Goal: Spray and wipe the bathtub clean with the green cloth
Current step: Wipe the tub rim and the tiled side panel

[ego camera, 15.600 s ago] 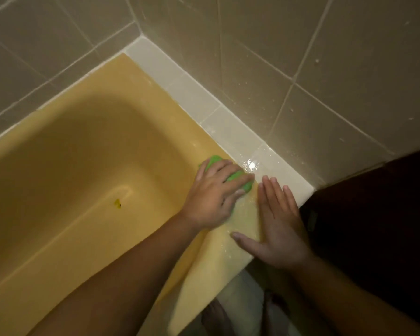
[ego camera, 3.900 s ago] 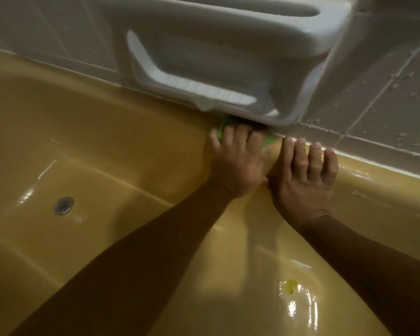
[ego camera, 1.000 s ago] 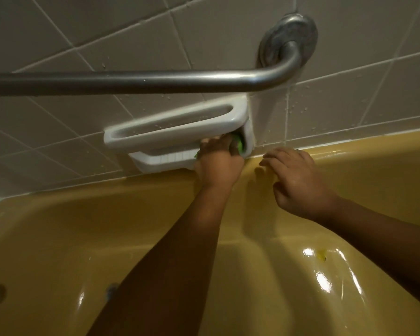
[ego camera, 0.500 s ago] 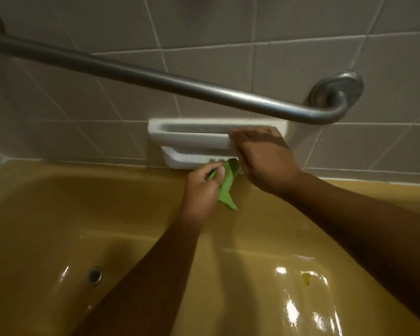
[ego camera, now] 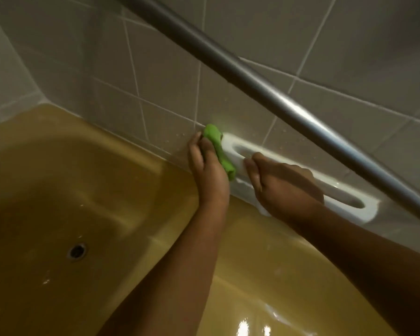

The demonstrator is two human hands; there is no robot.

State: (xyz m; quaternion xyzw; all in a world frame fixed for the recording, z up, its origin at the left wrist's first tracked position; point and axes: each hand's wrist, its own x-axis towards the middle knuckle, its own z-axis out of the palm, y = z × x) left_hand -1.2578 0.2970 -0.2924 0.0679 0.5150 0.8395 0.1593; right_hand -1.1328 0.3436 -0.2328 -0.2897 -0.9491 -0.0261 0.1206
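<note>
The left hand (ego camera: 209, 173) grips the green cloth (ego camera: 219, 149) against the white soap dish (ego camera: 370, 210); the right hand (ego camera: 285, 189) curls round its bar. Yellow bathtub (ego camera: 58, 190) below, tiled wall (ego camera: 160, 69) behind.

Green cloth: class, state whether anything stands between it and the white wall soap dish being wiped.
Nothing visible does. The left hand holds the green cloth directly against the soap dish at its left end. The right hand grips the dish's bar further right, and the grab bar runs above.
</note>
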